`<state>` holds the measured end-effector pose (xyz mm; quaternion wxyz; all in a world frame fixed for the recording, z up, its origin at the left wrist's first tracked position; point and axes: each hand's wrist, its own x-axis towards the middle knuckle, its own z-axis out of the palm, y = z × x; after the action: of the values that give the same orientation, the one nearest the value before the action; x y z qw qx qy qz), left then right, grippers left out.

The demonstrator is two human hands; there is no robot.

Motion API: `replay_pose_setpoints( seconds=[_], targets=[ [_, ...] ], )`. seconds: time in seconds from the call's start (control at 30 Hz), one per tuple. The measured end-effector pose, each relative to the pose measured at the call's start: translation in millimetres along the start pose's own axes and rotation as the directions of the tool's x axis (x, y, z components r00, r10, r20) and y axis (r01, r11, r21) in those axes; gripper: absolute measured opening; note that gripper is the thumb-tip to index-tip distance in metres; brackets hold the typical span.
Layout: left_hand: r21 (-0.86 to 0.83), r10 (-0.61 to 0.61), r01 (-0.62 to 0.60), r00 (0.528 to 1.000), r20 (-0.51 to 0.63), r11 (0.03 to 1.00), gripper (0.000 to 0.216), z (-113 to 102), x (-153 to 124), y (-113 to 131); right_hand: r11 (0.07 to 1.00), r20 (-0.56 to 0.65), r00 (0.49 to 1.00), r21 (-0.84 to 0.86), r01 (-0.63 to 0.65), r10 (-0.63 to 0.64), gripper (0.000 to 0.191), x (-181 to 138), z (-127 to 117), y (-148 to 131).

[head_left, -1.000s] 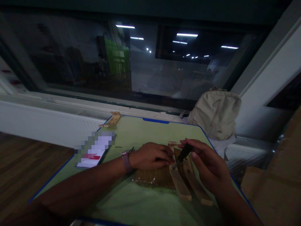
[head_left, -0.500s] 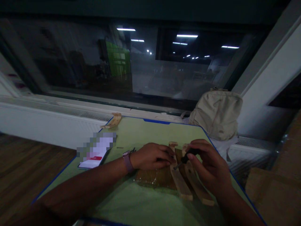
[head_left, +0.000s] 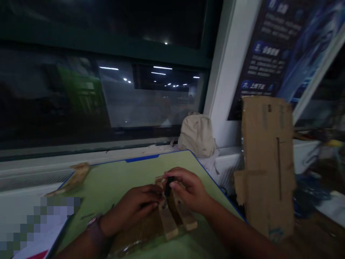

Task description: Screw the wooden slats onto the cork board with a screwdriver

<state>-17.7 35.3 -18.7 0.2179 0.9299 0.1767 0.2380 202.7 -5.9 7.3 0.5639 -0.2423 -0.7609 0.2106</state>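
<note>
A screwdriver (head_left: 169, 186) with a black handle is in my right hand (head_left: 190, 189), gripped between thumb and fingers. It stands nearly upright, its tip down at a hole or screw in the left wooden strip (head_left: 169, 225). My left hand (head_left: 132, 203) has its fingers closed at that strip's left edge, close to the screwdriver; the fingertips are partly hidden. A second wooden strip (head_left: 187, 216) lies alongside, below my right hand. Both strips rest across a flat brown piece (head_left: 142, 228) with shiny, film-like edges.
The pale green table (head_left: 113, 176) has a blue edge. A curved wooden piece (head_left: 77, 176) lies at its far left corner, a blurred-out phone or screen (head_left: 51, 223) nearer. Behind are a beige backpack (head_left: 198, 135) and a window; a tall cardboard sheet (head_left: 266, 165) stands right.
My view has turned right, bringing the cardboard and a poster into sight. The screwdriver has gone from slanted to more upright, still in my right hand. My left hand stays at the strip.
</note>
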Motion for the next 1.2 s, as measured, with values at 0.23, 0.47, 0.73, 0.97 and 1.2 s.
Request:
replay_pose_setpoints(
  seconds=[0.23,0.47,0.73,0.97,1.2],
  targets=[
    [0.021,0.041,-0.041,0.999,-0.014,0.999,0.031,4.6,0.1,-12.5,0.997,-0.023,0.997,0.040,-0.067,0.068,0.028,-2.3,3.3,7.3],
    [-0.001,0.013,-0.013,1.000,-0.003,1.000,0.028,2.5,0.7,-6.2,1.000,-0.018,1.000,-0.018,-0.001,0.000,0.024,-0.1,1.3,-2.5],
    [-0.015,0.001,-0.001,1.000,0.010,1.000,0.026,0.2,1.9,-0.2,0.998,-0.010,0.998,-0.006,0.069,-0.069,0.015,0.7,1.4,-9.9],
    [-0.013,0.009,-0.009,1.000,0.017,1.000,0.023,-3.2,3.9,4.9,0.983,-0.071,0.985,-0.101,0.153,-0.160,0.024,-0.2,2.2,-8.8],
    [-0.008,0.026,-0.026,1.000,-0.010,1.000,0.018,-2.3,3.6,5.0,0.998,0.025,0.998,0.033,-0.058,0.058,0.024,-8.5,5.1,-1.1]
  ],
)
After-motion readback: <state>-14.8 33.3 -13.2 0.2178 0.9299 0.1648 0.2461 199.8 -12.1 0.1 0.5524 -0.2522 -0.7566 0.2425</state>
